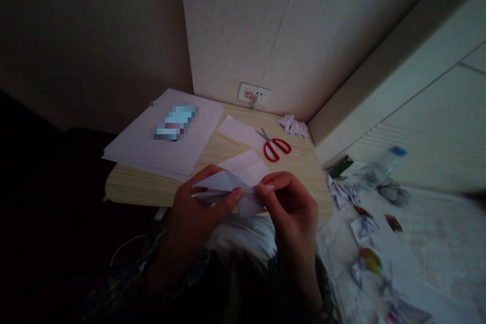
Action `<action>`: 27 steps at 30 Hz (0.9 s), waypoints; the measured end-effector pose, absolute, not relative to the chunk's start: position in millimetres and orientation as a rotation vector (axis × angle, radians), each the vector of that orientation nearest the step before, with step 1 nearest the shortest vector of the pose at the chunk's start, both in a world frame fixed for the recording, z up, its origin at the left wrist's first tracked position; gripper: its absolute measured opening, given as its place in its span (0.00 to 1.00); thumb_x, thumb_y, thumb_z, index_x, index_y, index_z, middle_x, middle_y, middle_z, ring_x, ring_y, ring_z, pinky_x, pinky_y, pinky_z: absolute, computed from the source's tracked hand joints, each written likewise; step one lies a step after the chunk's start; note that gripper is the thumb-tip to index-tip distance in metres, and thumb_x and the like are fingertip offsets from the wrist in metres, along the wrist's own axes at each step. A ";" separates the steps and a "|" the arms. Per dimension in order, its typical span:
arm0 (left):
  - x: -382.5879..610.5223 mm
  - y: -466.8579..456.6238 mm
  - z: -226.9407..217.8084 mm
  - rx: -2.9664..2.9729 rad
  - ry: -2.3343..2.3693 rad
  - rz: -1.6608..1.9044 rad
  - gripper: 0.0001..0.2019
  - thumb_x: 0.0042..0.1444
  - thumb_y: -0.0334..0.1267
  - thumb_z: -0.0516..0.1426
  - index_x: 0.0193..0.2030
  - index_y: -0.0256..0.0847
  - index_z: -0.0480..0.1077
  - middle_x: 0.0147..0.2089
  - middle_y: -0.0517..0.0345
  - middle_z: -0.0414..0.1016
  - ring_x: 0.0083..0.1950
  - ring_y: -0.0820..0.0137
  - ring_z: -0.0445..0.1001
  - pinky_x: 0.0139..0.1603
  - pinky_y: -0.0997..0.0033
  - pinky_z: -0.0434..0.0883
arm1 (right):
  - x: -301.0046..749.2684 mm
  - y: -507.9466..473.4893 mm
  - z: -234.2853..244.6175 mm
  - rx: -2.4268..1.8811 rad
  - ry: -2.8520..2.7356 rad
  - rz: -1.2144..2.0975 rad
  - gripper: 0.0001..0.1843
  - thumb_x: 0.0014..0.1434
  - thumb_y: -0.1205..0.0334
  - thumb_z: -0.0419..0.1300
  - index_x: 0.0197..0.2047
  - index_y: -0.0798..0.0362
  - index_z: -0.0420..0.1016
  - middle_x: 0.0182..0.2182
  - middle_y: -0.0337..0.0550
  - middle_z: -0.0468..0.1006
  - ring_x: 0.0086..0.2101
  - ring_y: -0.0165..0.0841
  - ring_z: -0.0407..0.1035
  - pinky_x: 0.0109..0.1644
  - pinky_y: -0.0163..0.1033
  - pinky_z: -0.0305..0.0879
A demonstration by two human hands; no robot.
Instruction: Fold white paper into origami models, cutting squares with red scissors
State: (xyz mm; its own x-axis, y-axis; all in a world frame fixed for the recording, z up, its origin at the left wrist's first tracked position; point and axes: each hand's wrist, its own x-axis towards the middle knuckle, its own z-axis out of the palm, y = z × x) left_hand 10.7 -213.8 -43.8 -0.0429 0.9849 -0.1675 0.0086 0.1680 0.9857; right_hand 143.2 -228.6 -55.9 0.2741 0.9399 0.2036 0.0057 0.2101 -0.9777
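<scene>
A partly folded sheet of white paper [222, 182] is held up between both hands, above the near edge of the small wooden table [304, 167]. My left hand [201, 212] is closed on its left side, the thumb pressing near the middle fold. At the right end, my right hand [292, 207] pinches a corner of the same paper between thumb and fingers. Just beyond the hands lies a flat piece of white paper [248, 164]. Red-handled scissors [271, 147] rest behind it, their blades over another paper strip [239, 131].
A stack of white paper [132, 136] fills the table's left side, with a blurred-out phone [176, 122] on top. Folded paper pieces [294, 126] sit at the back right corner. A wall socket [254, 94] is behind. On the bed to the right lie a plastic bottle [389, 162] and several folded papers [364, 230].
</scene>
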 end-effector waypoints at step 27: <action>4.6 -203.2 -57.8 1.076 1.307 1.186 0.06 0.45 0.35 0.63 0.24 0.45 0.69 0.23 0.69 0.70 0.27 0.72 0.71 0.29 0.77 0.67 | 139.3 -218.7 -61.2 -1.162 -1.069 1.121 0.06 0.47 0.64 0.69 0.30 0.50 0.75 0.26 0.36 0.76 0.30 0.32 0.70 0.34 0.36 0.67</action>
State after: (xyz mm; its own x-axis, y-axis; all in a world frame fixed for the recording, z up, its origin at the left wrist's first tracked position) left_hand 4.6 -203.2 -57.8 -0.0758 0.9904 -0.1157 -0.0190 0.1145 0.9932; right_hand 139.3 -218.7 -61.2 0.1310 0.9904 0.0439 -0.0909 0.0561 -0.9943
